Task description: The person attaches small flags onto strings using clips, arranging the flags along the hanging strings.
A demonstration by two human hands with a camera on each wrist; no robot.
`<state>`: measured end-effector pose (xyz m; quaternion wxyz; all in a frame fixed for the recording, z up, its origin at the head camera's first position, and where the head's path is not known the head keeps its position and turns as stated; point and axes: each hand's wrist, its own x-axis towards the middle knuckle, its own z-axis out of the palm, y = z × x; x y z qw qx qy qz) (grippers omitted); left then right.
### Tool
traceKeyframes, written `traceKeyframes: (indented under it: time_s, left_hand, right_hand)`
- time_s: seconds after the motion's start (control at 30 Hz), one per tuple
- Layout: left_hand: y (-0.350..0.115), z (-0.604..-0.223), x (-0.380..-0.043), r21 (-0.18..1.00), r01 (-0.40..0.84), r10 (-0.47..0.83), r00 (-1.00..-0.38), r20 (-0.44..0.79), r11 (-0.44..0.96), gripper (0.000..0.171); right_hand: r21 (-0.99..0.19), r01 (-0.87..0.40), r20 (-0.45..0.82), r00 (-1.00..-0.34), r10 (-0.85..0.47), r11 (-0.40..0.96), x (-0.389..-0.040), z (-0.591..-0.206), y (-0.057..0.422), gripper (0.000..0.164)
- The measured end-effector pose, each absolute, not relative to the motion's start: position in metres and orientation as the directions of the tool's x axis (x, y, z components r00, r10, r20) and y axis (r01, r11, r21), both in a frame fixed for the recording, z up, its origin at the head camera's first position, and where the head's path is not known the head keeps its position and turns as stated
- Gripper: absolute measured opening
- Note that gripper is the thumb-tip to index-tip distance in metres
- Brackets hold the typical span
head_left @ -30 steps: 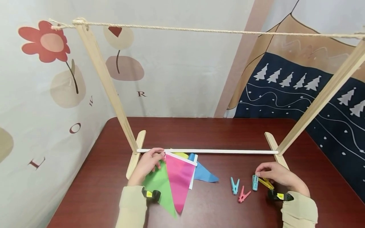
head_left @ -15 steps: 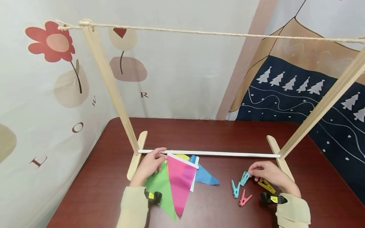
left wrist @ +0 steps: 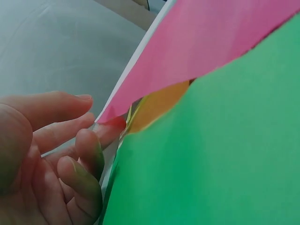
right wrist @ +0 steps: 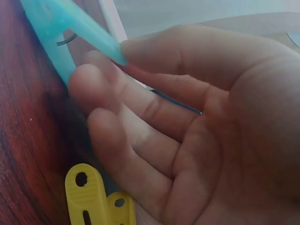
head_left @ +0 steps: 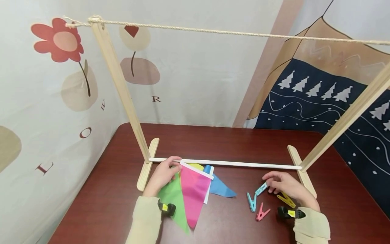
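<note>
My left hand (head_left: 164,173) rests at the upper left corner of the pink pennant (head_left: 196,191). One fingertip lies behind that corner in the left wrist view, while the thumb (left wrist: 70,104) stays apart from the fabric. Beneath the pink one lie a green pennant (head_left: 173,200), a yellow one (head_left: 196,166) and a blue one (head_left: 221,187). With thumb and fingers at its handle ends, my right hand (head_left: 284,184) pinches a light blue clothespin (head_left: 261,189). Under that hand lies a yellow clothespin (right wrist: 86,192).
Another blue clothespin (head_left: 251,203) and a pink clothespin (head_left: 262,213) lie on the dark red table (head_left: 231,223). Behind the pennants, a white rod (head_left: 243,164) joins two wooden posts (head_left: 118,84). A rope (head_left: 213,31) stretches between the post tops.
The right hand has shifted left with the blue clothespin, turning it slanted beside the other blue one and away from the yellow one. The left hand stays at the pennants.
</note>
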<state>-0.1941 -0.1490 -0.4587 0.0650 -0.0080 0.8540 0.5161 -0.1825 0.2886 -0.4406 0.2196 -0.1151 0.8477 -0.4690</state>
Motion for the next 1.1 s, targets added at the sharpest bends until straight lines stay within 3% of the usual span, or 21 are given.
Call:
traceKeyframes:
  time_s: [0.27, 0.67, 0.9, 1.1]
  left_hand:
    - [-0.1455, -0.461, -0.194, 0.881, -0.066, 0.064, -0.992, -0.108, 0.468, 0.03]
    - [-0.1471, -0.4606, -0.1939, 0.87, -0.074, 0.068, -0.99, -0.122, 0.488, 0.013]
    - [-0.1472, -0.4592, -0.1933, 0.85, -0.016, 0.138, -0.985, -0.104, 0.526, 0.028]
    - [-0.15, -0.4527, -0.1894, 0.824, -0.064, 0.058, -0.992, -0.116, 0.563, 0.028]
  right_hand:
    - [-0.816, -0.024, -0.268, -0.87, -0.415, 0.578, -0.1836, -0.4442, 0.2848, 0.033]
    - [-0.761, -0.053, -0.256, -0.892, -0.373, 0.647, -0.1836, -0.4456, 0.2867, 0.023]
    - [-0.767, -0.009, -0.275, -0.899, -0.342, 0.641, -0.1835, -0.448, 0.2883, 0.027]
    - [-0.771, 0.038, -0.263, -0.928, -0.264, 0.635, -0.1849, -0.4488, 0.2888, 0.03]
